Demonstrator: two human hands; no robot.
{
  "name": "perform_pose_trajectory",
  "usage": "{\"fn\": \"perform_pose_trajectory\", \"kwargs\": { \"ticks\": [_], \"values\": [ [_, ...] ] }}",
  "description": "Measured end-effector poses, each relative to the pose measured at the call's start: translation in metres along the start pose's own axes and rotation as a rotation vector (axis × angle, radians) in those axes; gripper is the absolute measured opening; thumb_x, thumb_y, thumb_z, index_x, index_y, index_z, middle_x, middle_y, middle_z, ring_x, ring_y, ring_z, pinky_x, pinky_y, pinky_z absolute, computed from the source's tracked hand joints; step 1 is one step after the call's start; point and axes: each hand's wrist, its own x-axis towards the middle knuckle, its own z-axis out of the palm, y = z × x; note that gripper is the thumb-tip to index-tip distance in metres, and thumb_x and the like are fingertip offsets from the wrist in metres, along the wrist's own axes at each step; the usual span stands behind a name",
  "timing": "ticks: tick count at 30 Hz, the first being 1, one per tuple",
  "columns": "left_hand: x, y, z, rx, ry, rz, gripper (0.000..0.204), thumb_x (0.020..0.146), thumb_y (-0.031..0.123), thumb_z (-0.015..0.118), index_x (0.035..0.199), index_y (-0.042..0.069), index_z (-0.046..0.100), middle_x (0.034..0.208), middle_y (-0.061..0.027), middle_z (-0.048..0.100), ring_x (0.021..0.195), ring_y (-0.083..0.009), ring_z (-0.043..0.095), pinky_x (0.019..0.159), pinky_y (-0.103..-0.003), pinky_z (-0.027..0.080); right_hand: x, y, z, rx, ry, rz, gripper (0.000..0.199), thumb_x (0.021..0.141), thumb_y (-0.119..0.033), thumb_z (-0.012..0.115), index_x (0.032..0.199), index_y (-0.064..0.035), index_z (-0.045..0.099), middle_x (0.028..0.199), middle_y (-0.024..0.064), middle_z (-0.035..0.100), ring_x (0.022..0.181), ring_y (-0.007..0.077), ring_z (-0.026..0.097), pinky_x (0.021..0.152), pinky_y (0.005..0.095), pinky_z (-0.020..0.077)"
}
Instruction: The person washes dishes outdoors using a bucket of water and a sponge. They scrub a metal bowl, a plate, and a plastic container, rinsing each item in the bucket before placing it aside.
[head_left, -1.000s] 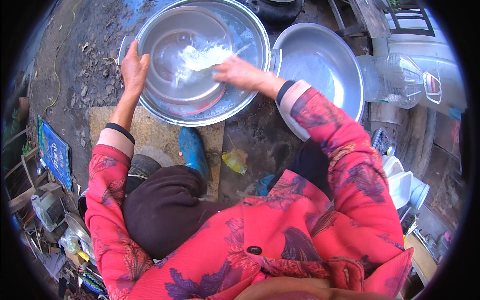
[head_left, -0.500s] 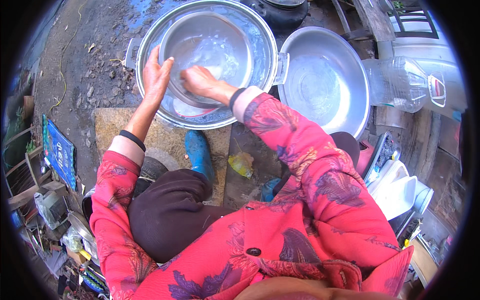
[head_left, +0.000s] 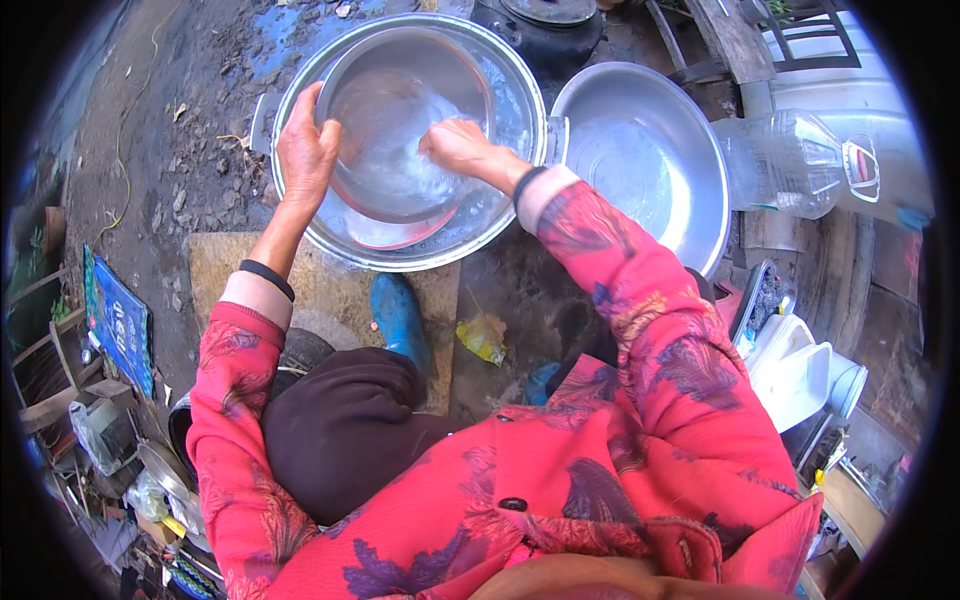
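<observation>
Inside the two-handled metal pot [head_left: 507, 78], the round metal basin [head_left: 372, 110] is probably best steadied by the left hand [head_left: 308, 150], its thumb and fingers gripping the rim, while the right hand [head_left: 460, 147], curled, contents hidden, should sweep evenly.

Jacket [head_left: 590, 485]: pinkish red — purple leaf pattern (orange touches too)
Cuffs [head_left: 258, 295]: pale pink
Inner basin [head_left: 390, 50], top centre: silver-grey
Boot [head_left: 398, 318], near centre: bright blue
Trousers [head_left: 335, 430]: dark brown
Tubs [head_left: 800, 388], right side: white
</observation>
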Motion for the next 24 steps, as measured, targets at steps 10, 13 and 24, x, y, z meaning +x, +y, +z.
{"fn": "perform_pose_trajectory", "kwargs": {
  "ticks": [10,13,24],
  "values": [
    [0.032,0.015,-0.024,0.016,0.224,0.31,0.022,0.077,-0.001,0.056,0.097,0.008,0.057,0.091,-0.0074,0.058,0.079,-0.0252,0.06,0.068,-0.034,0.048,-0.09,0.025,-0.072,1.021,0.321,0.392,0.018,0.087,-0.011,0.058,0.101,-0.0004,0.061,0.09,0.0039,0.064,0.083,0.0117,0.06,0.072,0.027,0.0489],
    [0.035,0.021,-0.031,0.011,0.289,0.421,0.022,0.074,-0.007,0.057,0.09,0.007,0.056,0.091,-0.0047,0.06,0.082,-0.0231,0.058,0.07,-0.032,0.047,-0.096,0.033,-0.081,1.213,0.336,0.569,0.012,0.09,-0.013,0.054,0.099,-0.0049,0.058,0.092,0.0013,0.06,0.082,0.0107,0.058,0.074,0.0257,0.0475],
    [-0.007,0.033,-0.038,0.073,0.134,0.72,0.018,0.071,-0.01,0.057,0.076,0.007,0.051,0.092,-0.0047,0.063,0.084,-0.0232,0.057,0.075,-0.034,0.043,-0.069,-0.015,-0.115,1.113,0.631,0.067,0.018,0.09,-0.015,0.057,0.102,-0.0023,0.06,0.104,0.0054,0.062,0.09,0.0116,0.059,0.077,0.025,0.0473]
  ]
}}
